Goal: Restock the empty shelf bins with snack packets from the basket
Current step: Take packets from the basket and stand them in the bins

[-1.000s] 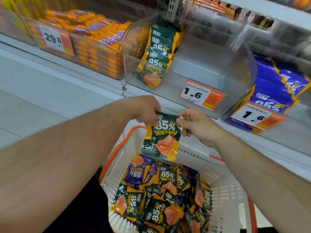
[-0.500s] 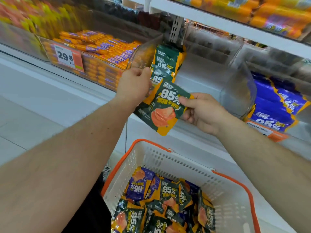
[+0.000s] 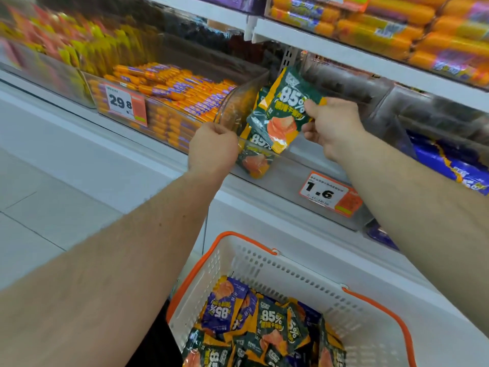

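The right hand pinches a green packet over the bin; at its nine o'clock the left hand grips the bin's clear wall.

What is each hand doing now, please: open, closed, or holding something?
Left hand: fingers curled on the front corner of the clear bin.
Right hand: fingers pinch a green snack packet over that bin.

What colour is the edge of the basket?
Orange. The basket is white with an orange rim, clearest in the head view.
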The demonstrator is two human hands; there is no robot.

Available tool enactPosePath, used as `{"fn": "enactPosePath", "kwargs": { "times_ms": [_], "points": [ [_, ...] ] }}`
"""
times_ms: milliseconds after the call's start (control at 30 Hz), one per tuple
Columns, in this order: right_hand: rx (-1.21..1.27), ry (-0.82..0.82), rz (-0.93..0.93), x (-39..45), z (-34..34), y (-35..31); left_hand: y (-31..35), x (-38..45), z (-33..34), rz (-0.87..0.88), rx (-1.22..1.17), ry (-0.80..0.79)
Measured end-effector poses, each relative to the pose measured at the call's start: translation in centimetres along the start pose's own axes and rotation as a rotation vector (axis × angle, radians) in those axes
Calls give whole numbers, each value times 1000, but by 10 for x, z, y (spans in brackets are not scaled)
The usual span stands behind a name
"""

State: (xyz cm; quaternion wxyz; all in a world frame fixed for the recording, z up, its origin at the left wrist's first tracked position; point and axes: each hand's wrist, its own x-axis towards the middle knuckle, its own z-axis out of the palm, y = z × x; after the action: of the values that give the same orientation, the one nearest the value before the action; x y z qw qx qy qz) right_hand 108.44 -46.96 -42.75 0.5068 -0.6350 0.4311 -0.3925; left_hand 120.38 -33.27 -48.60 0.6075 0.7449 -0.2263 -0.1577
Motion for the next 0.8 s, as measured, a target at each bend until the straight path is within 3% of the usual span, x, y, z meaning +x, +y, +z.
{"fn": "enactPosePath", "kwargs": {
  "times_ms": [333, 533, 667, 800],
  "points": [
    [-310, -193, 227, 19, 44, 31, 0, -12, 4, 16, 208, -228],
    [-329, -232, 381, 21, 43, 35, 2, -18, 6, 18, 291, -252],
    [-400, -213, 327, 26, 38, 35, 3, -18, 6, 15, 294, -274],
    [-868, -62, 46, 21, 21, 22, -4, -19, 12, 106, 351, -329]
  ]
}}
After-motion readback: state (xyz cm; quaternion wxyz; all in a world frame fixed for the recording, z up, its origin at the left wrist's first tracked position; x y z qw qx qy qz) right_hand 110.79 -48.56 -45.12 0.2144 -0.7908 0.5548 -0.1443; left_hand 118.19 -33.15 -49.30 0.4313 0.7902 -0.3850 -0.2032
